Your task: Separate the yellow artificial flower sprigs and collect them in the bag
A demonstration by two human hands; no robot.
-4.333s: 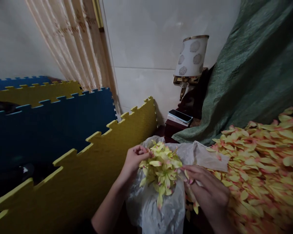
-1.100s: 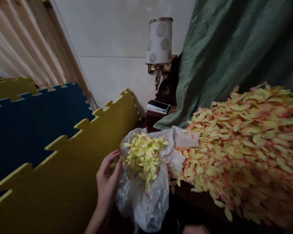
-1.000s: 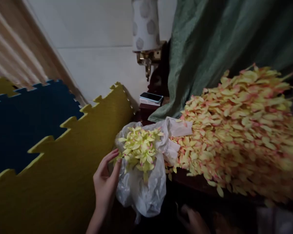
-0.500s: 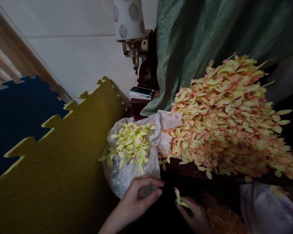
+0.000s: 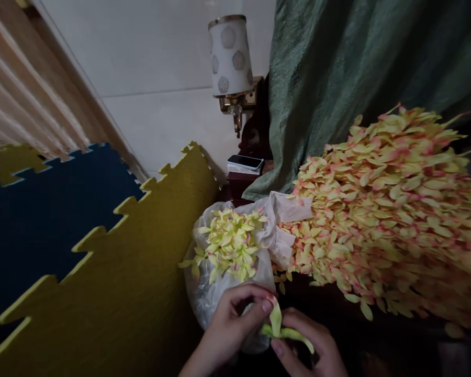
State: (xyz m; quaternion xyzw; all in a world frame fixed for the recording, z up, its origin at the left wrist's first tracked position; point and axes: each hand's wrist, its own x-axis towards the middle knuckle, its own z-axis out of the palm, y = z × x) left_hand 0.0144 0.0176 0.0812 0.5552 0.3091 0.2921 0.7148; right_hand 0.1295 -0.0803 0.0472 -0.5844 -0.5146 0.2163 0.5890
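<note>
My left hand pinches the pink-tinged tip of a yellow-green artificial flower piece between thumb and forefinger. From the right, my right hand grips the same flower piece, whose slim petals stick out past the fingers. Just beyond the hands lies a clear plastic bag with a small cluster of yellow-green flowers on it. A large heap of yellow flowers with pink tips spreads to the right.
Yellow foam mat and blue foam mat with jigsaw edges stand at left. A phone lies on a box by the wall. Above it hangs a wall lamp, beside a green curtain-like cloth.
My hands have come together. My left thumb and forefinger, apart before, have closed on the flower piece my right hand was holding. The view has shifted, so things appear lower and further right.
</note>
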